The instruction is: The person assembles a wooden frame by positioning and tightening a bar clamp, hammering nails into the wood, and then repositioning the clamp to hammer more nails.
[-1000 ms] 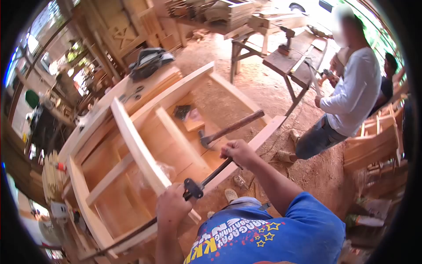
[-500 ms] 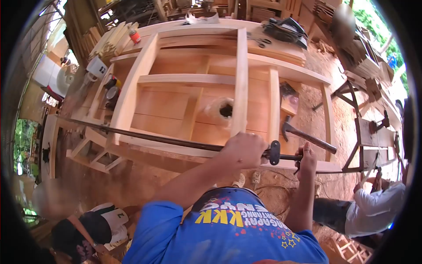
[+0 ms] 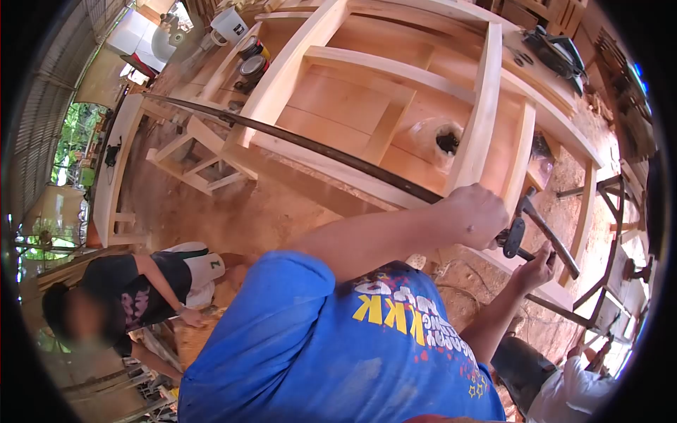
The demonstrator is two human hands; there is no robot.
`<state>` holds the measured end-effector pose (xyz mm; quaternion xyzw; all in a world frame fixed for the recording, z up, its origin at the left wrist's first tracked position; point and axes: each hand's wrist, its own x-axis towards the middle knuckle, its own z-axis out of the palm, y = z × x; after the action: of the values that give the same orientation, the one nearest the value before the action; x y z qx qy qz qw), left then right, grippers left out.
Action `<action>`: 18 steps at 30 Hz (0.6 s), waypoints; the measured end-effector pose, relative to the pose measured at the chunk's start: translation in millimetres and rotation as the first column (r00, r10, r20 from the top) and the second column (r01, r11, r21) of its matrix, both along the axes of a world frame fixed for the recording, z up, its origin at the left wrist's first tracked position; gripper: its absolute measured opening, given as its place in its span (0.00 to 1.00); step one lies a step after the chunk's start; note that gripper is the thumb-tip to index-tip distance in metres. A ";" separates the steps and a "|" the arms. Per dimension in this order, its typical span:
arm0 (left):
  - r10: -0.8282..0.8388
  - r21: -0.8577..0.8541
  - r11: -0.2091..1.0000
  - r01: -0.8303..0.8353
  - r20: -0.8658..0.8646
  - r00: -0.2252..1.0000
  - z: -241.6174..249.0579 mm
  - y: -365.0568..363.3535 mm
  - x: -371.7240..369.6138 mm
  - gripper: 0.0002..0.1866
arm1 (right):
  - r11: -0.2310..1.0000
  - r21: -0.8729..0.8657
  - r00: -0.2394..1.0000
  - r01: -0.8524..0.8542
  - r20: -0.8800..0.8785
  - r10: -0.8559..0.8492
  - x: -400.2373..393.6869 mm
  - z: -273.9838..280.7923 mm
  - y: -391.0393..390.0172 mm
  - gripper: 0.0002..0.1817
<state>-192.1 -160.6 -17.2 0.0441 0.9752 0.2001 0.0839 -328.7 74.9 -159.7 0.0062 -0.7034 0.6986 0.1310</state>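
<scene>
A long dark bar clamp [image 3: 331,155] runs along the near side of a pale wooden frame [image 3: 486,99]. My left hand [image 3: 479,215] is closed around the bar close to its screw end, beside the dark clamp head [image 3: 516,236]. To the right of that head, my right hand [image 3: 539,264] has its fingers closed on the clamp's screw end; the exact part gripped is partly hidden. A hammer [image 3: 550,236] lies across the frame just beyond my right hand, its head near an upright rail.
Paint cans [image 3: 252,67] and a white bucket [image 3: 229,27] stand at the far left. A dark power tool [image 3: 553,53] rests at the back right. One co-worker [image 3: 155,289] bends at lower left, another person [image 3: 575,391] is at lower right. A small wooden stand [image 3: 201,155] is at left.
My view has turned to the left, so the frame and clamp appear shifted right and tilted. Both hands stay on the clamp. The left co-worker shows more fully.
</scene>
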 end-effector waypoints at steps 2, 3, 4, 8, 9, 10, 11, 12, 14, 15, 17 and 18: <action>-0.034 -0.017 0.999 0.035 0.033 0.999 2.1 -0.1 -1.1 0.18 | 0.999 0.035 0.996 0.035 0.081 -0.038 8.7 13.6 -5.1 0.14; -0.052 -0.030 0.998 0.053 0.040 0.998 5.5 -2.2 -1.6 0.18 | 0.996 0.089 0.987 0.003 0.162 -0.017 2.2 11.0 3.4 0.13; -0.042 -0.034 0.998 0.044 0.050 0.998 10.0 -5.0 -0.6 0.18 | 0.995 0.089 0.981 -0.054 0.191 0.036 -1.7 15.9 1.9 0.13; -0.030 0.020 0.999 0.029 0.072 0.997 11.6 2.0 0.4 0.19 | 0.954 -0.292 0.940 0.064 0.340 0.041 -1.2 38.7 8.4 0.12; -0.004 0.035 0.999 0.002 0.073 0.997 9.6 1.8 -1.2 0.20 | 0.863 -0.479 0.927 0.161 0.373 0.035 -6.5 34.6 7.5 0.11; -0.016 0.022 1.000 0.015 0.038 0.999 8.9 1.1 -0.9 0.20 | 0.866 -0.436 0.909 0.246 0.413 -0.050 3.5 55.2 -10.3 0.15; -0.026 0.018 1.000 0.025 0.032 0.999 10.3 -0.9 1.0 0.19 | 0.827 -0.529 0.945 0.190 0.326 -0.009 3.5 49.0 -8.9 0.17; -0.028 0.018 0.999 0.027 0.030 0.999 11.1 -1.4 2.3 0.18 | 0.784 -0.609 0.971 0.121 0.236 0.033 2.9 36.4 -1.5 0.19; -0.020 0.011 1.000 0.019 0.037 0.999 11.4 -3.8 3.5 0.17 | 0.725 -0.687 0.994 0.052 0.107 0.030 9.3 36.5 -9.7 0.25; -0.020 0.005 1.000 0.020 0.048 0.999 11.5 -3.5 2.6 0.17 | 0.733 -0.680 0.994 0.017 0.089 0.060 10.0 34.9 -10.6 0.25; -0.025 0.002 1.000 0.025 0.049 0.998 8.6 -1.3 2.5 0.17 | 0.743 -0.669 0.995 -0.034 0.046 0.087 7.3 27.4 -3.1 0.24; -0.026 -0.001 1.000 0.026 0.033 0.999 5.8 -1.1 2.7 0.17 | 0.745 -0.633 0.967 -0.211 -0.022 0.255 -9.4 2.5 23.2 0.22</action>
<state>-189.4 -161.7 -11.4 0.0533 0.9731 0.1991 0.1027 -338.1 98.1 -157.2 0.0266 -0.4261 0.9042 0.0138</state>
